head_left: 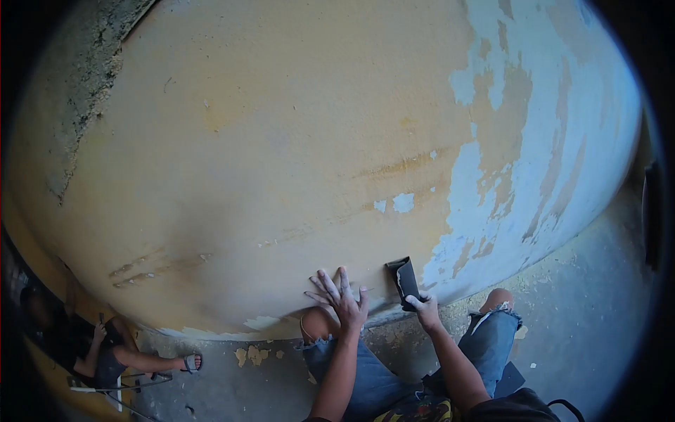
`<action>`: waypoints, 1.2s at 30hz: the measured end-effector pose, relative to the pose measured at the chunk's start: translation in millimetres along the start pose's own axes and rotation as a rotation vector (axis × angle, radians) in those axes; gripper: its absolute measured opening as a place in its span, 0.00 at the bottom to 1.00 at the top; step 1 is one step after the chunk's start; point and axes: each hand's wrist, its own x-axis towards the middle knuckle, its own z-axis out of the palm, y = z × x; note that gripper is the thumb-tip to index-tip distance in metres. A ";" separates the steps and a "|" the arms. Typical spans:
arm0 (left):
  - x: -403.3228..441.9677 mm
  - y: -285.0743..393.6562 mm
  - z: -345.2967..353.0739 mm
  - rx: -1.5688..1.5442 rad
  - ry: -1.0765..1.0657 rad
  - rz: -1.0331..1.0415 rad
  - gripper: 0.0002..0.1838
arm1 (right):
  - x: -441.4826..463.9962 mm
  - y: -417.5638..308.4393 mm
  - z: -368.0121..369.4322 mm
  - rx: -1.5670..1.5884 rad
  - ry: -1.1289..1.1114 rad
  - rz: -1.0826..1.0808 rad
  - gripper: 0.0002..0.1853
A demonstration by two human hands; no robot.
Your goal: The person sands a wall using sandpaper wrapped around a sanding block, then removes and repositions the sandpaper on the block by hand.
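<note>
In front of me a wall (302,162) carries worn yellowish-tan paint, with ragged pale blue patches (548,162) on its right side. My left hand (342,304) lies with fingers spread against the low part of the wall, and whitish dust coats its fingers. Closed around the lower end of a folded dark sheet that looks like sandpaper (403,280) is my right hand (425,308). The sheet's upper end rests at or close to the wall, just left of the blue edge; whether it touches I cannot tell.
Paint flakes (252,355) litter the grey floor (232,387) along the wall's foot. At lower left another person (98,352) sits on a metal-legged seat (116,390). Rough bare plaster (91,91) shows at upper left. My bent knees (320,325) are close to the wall.
</note>
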 end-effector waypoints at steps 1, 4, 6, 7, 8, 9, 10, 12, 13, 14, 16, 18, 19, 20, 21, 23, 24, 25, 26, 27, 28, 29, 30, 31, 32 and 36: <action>-0.4 -1.5 2.6 0.026 0.012 0.006 0.40 | -12.3 37.5 -12.3 -0.041 0.052 0.018 0.10; -2.5 -6.9 4.5 0.053 0.013 0.034 0.40 | 0.7 26.7 -6.9 -0.057 0.060 -0.029 0.10; 4.7 -3.8 6.2 0.017 0.014 0.016 0.40 | 5.3 -5.1 6.9 -0.037 0.024 -0.042 0.10; 2.9 -1.5 4.1 -0.017 0.006 -0.006 0.39 | 7.9 -20.0 12.5 -0.010 0.006 -0.051 0.10; -2.3 -1.4 -0.6 -0.048 -0.001 -0.023 0.39 | 3.8 -24.6 17.2 0.023 -0.011 -0.063 0.10; -1.8 -2.5 0.9 -0.058 0.014 -0.013 0.38 | -0.2 -3.1 10.7 0.094 -0.005 -0.019 0.10; -3.8 -4.5 -0.6 -0.054 0.014 -0.010 0.38 | -12.4 17.4 1.7 0.099 -0.006 -0.018 0.10; -2.2 -5.4 2.6 -0.033 0.015 -0.002 0.38 | -24.1 43.7 -14.8 -0.059 0.030 0.087 0.10; 5.1 -4.8 3.7 -0.041 0.017 0.015 0.38 | -19.6 30.6 -5.7 -0.093 0.041 0.002 0.10; 8.6 -5.2 4.3 0.002 0.012 0.028 0.40 | -8.8 16.2 1.5 -0.015 0.000 -0.020 0.11; 0.9 6.7 -10.0 -0.009 -0.042 -0.028 0.41 | -2.8 -39.9 29.6 0.052 -0.059 -0.070 0.12; 0.3 4.0 -4.7 0.003 -0.027 -0.022 0.42 | 4.6 -35.4 30.4 -0.022 -0.028 -0.116 0.11; -3.6 -0.1 -5.5 0.005 -0.059 -0.025 0.42 | -2.2 -7.9 19.6 0.005 -0.020 -0.029 0.11; -4.1 -2.9 -3.3 0.040 -0.054 -0.020 0.42 | -10.7 16.5 6.7 0.029 -0.012 0.046 0.11; -0.5 -2.9 0.5 0.067 -0.034 -0.009 0.42 | -17.6 32.6 -1.7 0.028 0.005 0.041 0.11; 2.3 -3.5 1.9 0.019 -0.001 0.019 0.40 | -14.2 48.8 -14.6 -0.148 0.023 -0.006 0.12; -0.6 -3.3 0.7 -0.007 0.020 0.018 0.39 | -4.8 25.6 -7.5 -0.106 0.000 -0.026 0.12; 0.5 1.5 -3.9 -0.057 0.029 0.020 0.39 | -3.3 -12.7 12.3 -0.065 -0.025 -0.014 0.12; -3.9 2.8 -4.1 -0.050 -0.004 -0.008 0.39 | -1.2 -42.0 26.2 -0.039 -0.050 -0.060 0.12; -2.5 4.4 -2.5 -0.068 0.009 -0.013 0.39 | -0.5 -57.4 33.8 0.008 -0.076 -0.085 0.12; 0.5 3.9 -2.4 -0.083 0.022 -0.004 0.39 | 5.5 -41.4 28.7 -0.019 -0.062 -0.124 0.11; 0.5 -0.6 2.3 -0.036 0.025 0.003 0.39 | 0.0 -12.6 19.3 0.021 -0.052 -0.030 0.11; -5.9 -5.6 0.6 -0.033 0.014 0.012 0.39 | -5.6 14.2 6.4 0.058 -0.044 0.046 0.11; -6.4 -8.0 2.3 -0.004 0.021 0.022 0.39 | -16.6 37.0 -5.7 -0.011 -0.016 0.085 0.11; -1.4 -8.6 6.6 0.019 0.036 0.038 0.39 | -20.0 50.3 -12.2 -0.080 0.015 0.113 0.12; 1.3 7.1 -7.7 -0.071 0.000 -0.009 0.40 | 0.3 -24.1 14.0 -0.023 -0.090 0.032 0.11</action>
